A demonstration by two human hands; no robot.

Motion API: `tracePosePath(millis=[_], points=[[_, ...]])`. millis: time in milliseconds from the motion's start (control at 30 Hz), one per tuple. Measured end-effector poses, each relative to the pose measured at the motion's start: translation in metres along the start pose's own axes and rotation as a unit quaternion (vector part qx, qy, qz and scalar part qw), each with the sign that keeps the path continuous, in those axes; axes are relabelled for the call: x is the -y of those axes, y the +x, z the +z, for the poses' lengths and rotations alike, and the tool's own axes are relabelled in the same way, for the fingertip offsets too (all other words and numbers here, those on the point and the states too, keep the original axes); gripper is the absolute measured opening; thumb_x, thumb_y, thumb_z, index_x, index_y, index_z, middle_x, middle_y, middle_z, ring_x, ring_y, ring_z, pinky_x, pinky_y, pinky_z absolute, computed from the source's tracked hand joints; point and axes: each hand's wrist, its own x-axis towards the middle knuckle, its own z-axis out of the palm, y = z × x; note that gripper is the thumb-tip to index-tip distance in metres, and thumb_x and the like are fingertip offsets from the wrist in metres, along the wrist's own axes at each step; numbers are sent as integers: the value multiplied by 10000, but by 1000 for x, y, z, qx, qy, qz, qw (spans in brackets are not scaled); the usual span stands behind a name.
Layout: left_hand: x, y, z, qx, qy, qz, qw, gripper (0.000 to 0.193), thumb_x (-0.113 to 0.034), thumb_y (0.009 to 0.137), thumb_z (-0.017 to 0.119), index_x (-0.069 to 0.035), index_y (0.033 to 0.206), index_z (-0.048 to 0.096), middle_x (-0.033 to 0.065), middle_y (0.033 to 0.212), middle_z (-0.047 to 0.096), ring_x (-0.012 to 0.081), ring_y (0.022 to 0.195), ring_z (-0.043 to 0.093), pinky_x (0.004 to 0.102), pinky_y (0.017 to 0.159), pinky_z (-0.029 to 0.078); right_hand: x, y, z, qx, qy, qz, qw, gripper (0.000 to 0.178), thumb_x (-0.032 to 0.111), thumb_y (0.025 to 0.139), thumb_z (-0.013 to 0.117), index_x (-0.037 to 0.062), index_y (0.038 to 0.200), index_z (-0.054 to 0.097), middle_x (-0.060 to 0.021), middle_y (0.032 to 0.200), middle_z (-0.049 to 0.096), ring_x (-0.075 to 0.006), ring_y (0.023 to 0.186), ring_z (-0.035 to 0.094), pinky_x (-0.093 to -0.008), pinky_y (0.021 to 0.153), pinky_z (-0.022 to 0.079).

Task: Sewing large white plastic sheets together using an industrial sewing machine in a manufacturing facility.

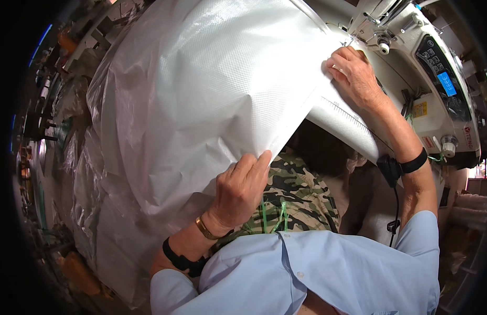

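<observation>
A large sheet of white woven plastic [201, 94] spreads over the left and middle of the view, creased and sagging toward me. My left hand [241, 184] pinches its near edge between thumb and fingers, and folds gather there. That edge runs taut, up and to the right, to my right hand [353, 76]. My right hand is closed on the sheet's edge beside the needle area of a white sewing machine [380, 39]. What lies under its curled fingers is hidden.
Right of the sheet is the machine's rounded white arm bed [345, 118] with a printed scale. A control panel [442, 79] with a blue display faces me. A black cable [395, 210] hangs from my right wrist strap. Clear plastic [83, 184] lies heaped at the left.
</observation>
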Motion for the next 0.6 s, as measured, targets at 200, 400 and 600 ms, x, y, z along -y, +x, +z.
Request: tracePosePath(millis=[200, 400, 600], points=[[7, 8, -1, -9, -84, -57, 995, 231, 11, 789, 733, 8, 1011, 672, 113, 725, 555, 260, 574, 571, 341, 525, 448, -4, -11, 1, 23, 139, 60, 988, 125, 45, 889, 640, 78, 1004, 678, -72, 958, 661, -244, 825, 663, -368, 733, 559], [10, 13, -1, -16, -146, -100, 984, 104, -22, 828, 722, 3, 915, 672, 108, 683, 551, 256, 542, 563, 336, 511, 435, -8, -16, 4, 7, 135, 12, 991, 124, 40, 897, 627, 77, 1005, 676, -66, 989, 670, -242, 839, 668, -360, 756, 559], [4, 26, -18, 32, 2, -32, 999, 99, -6, 794, 709, -11, 884, 668, 94, 747, 589, 247, 580, 587, 340, 516, 446, -11, -8, -2, 57, 81, -5, 995, 43, 108, 920, 614, 86, 957, 613, -41, 935, 615, -221, 943, 608, -376, 903, 465]])
